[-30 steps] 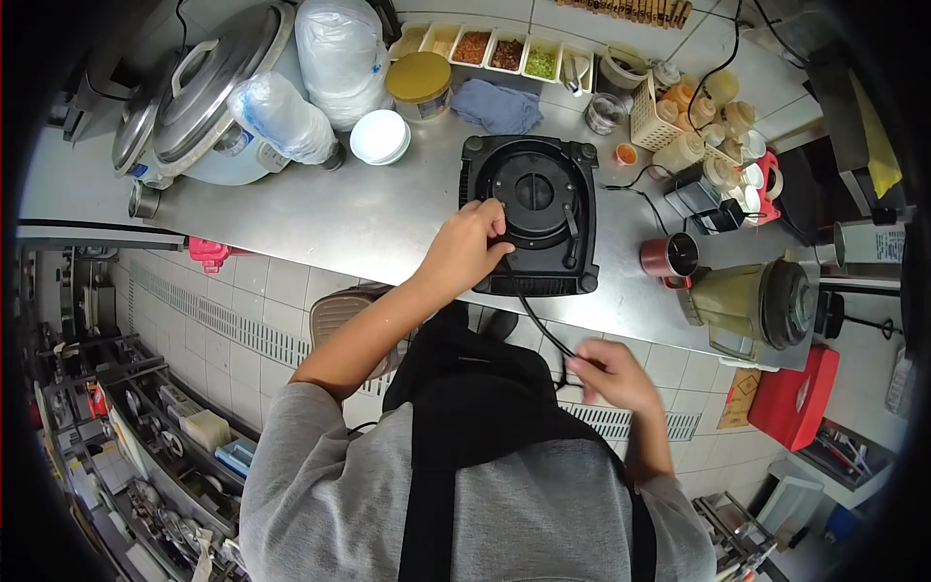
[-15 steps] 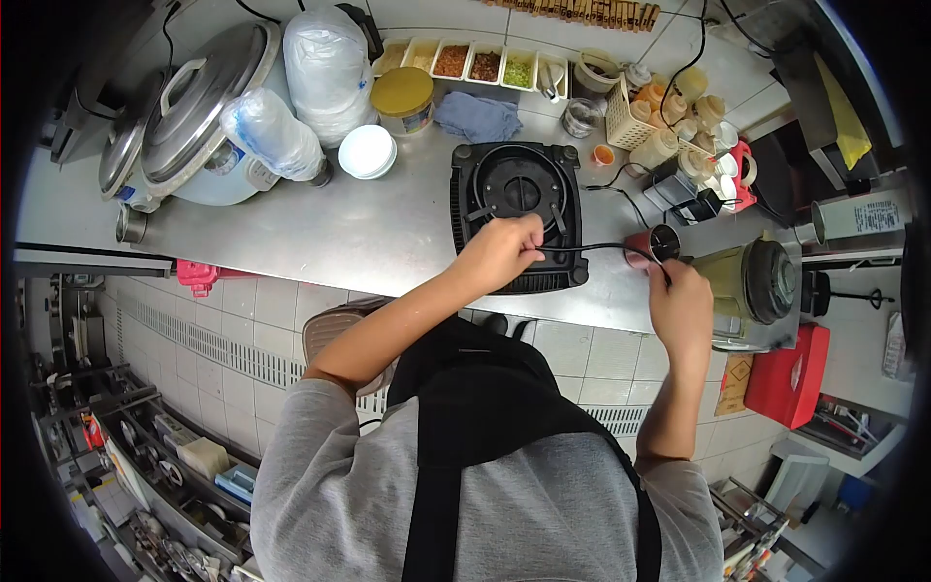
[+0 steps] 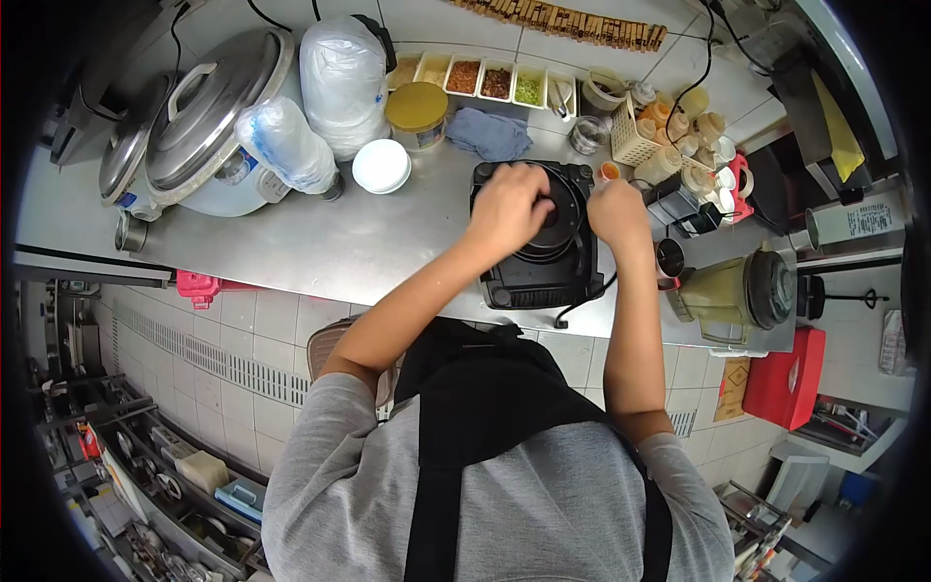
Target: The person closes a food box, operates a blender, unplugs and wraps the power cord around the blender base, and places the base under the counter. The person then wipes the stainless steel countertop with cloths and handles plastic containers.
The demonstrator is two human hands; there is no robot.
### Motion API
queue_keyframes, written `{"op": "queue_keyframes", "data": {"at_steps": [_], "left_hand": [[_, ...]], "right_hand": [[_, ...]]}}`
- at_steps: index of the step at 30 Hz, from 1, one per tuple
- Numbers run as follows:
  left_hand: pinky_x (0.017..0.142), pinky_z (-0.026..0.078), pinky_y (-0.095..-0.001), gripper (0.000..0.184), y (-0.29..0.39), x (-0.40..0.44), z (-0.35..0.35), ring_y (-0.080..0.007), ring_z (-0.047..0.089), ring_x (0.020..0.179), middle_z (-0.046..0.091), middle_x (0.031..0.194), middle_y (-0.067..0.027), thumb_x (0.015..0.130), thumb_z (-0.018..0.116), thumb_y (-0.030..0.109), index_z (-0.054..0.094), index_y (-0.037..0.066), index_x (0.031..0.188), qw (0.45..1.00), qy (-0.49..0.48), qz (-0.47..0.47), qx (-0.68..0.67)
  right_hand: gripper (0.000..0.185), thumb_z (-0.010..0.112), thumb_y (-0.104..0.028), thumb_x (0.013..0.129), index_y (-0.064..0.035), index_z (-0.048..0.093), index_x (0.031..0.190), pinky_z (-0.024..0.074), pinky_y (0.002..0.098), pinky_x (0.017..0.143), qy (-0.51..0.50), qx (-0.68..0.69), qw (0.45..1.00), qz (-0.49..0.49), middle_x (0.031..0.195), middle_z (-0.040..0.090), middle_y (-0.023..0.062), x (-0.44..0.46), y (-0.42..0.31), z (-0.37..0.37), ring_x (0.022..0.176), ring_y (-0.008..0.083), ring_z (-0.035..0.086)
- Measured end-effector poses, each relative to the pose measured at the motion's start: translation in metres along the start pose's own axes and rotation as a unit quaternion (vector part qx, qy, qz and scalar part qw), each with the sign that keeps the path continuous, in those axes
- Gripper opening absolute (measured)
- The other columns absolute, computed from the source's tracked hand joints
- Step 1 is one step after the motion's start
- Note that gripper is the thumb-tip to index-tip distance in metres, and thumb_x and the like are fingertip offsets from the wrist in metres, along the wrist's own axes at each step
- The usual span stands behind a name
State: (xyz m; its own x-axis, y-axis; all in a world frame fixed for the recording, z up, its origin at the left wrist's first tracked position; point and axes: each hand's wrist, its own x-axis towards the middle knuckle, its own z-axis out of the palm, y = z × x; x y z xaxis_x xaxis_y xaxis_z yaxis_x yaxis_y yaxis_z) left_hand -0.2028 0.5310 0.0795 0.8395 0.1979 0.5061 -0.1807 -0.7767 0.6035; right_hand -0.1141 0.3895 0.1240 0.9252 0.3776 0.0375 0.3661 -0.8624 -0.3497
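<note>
A black portable stove (image 3: 538, 294) with a round burner sits near the counter's front edge. My left hand (image 3: 506, 211) is over its burner, slightly blurred, fingers bent and thumb apart, with nothing visible in it. Beyond the stove's right side, my right hand (image 3: 618, 211) is closed, back of the hand toward me; whatever it grips is hidden. A black cable (image 3: 590, 299) curves from beside my right forearm around the stove's front right corner, one end hanging at the counter edge. Just past my right hand stands a small orange cup (image 3: 609, 171).
A red metal cup (image 3: 669, 260) and a blender jug (image 3: 722, 291) stand at right, below a basket of bottles (image 3: 635, 145). Behind the stove lie a blue cloth (image 3: 490, 134) and seasoning trays (image 3: 497, 81). White bowls (image 3: 381, 166) and big lidded pots (image 3: 218, 116) are left.
My left hand has let go of the cable and moved up over the burner. My right hand has moved up and left to the stove's side. The cable now droops at the stove's front.
</note>
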Motion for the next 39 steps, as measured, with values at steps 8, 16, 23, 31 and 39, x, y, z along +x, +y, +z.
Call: {"op": "queue_keyframes", "data": {"at_steps": [8,16,23,31,39], "left_hand": [[0.070,0.048,-0.0411,0.020,-0.044,-0.001,-0.001,-0.0362,0.059,0.077,0.062,0.088,-0.0185,0.074,0.062,0.000,0.054,0.002,0.092,0.999,-0.015,-0.036,0.013],[0.062,0.048,-0.0226,0.011,-0.109,0.018,0.012,-0.0076,0.058,0.070,0.062,0.083,-0.0059,0.089,0.052,0.003,0.054,0.001,0.100,0.931,-0.043,-0.148,-0.331],[0.050,0.038,-0.0271,0.033,-0.094,0.048,-0.027,-0.0101,0.051,0.055,0.054,0.059,0.0006,0.061,0.081,0.026,0.065,0.008,0.084,0.958,-0.230,-0.123,-0.119],[0.063,0.044,-0.0362,0.052,-0.088,0.030,-0.034,-0.0244,0.057,0.073,0.055,0.076,-0.0064,0.052,0.083,0.016,0.055,0.007,0.095,0.968,-0.236,-0.047,-0.076],[0.069,0.045,-0.0363,0.059,-0.076,0.027,-0.036,-0.0248,0.055,0.080,0.053,0.081,-0.0067,0.050,0.083,0.012,0.051,0.007,0.099,0.966,-0.251,-0.058,-0.034]], "right_hand": [[0.029,0.052,-0.013,0.074,0.0085,0.064,0.088,0.0468,0.0428,0.085,-0.076,0.007,0.997,0.021,0.097,0.059,0.0316,0.064,-0.045,0.033,0.097,0.0409,0.059],[0.025,0.046,-0.014,0.084,0.0001,0.066,0.088,0.0529,0.0403,0.071,-0.149,-0.157,0.964,-0.157,0.091,0.066,0.0190,0.017,-0.098,0.066,0.083,0.0323,0.066],[0.038,0.051,-0.011,0.077,0.0124,0.054,0.107,0.0534,0.0316,0.052,-0.062,-0.246,0.951,-0.177,0.080,0.064,0.0207,-0.059,-0.114,0.108,0.064,0.0228,0.067],[0.048,0.052,-0.004,0.074,0.0136,0.045,0.117,0.0515,0.0308,0.049,-0.086,0.009,0.965,-0.247,0.071,0.059,0.0149,-0.113,-0.078,0.063,0.058,0.0231,0.064],[0.031,0.054,-0.001,0.070,0.0089,0.058,0.099,0.0525,0.0297,0.053,-0.055,-0.041,0.925,-0.375,0.073,0.061,0.0134,-0.112,-0.051,0.039,0.058,0.0229,0.064]]}}
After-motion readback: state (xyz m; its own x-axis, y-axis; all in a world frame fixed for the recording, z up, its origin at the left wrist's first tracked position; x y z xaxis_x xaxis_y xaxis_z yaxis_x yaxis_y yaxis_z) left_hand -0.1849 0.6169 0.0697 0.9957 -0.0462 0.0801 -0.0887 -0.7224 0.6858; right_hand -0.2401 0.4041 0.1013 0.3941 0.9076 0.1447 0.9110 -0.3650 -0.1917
